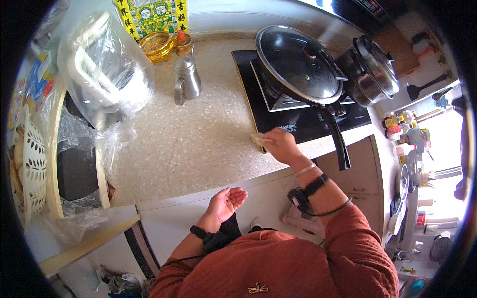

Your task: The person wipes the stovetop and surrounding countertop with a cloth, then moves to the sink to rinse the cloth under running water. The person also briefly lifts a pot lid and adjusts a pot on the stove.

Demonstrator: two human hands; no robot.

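My right hand (282, 145) grips a small pale cloth (259, 139) at the front left corner of the black gas stove (253, 97). Most of the cloth is hidden by my fingers, and its edge looks blurred. Palm up and fingers apart, my left hand (226, 203) is held in front of the counter's front edge with nothing in it. Between the stove and the appliance on the left lies the speckled stone countertop (193, 145). A metal pot with a spout and handle (187, 80) stands farther back on it.
A wok with a glass lid (294, 63) sits on the stove, its black handle (335, 138) jutting past the front edge. Behind it is a lidded steel pot (367, 74). Left are a plastic-wrapped appliance (93, 74) and a white basket (35, 171). A golden bowl (156, 46) stands at the back.
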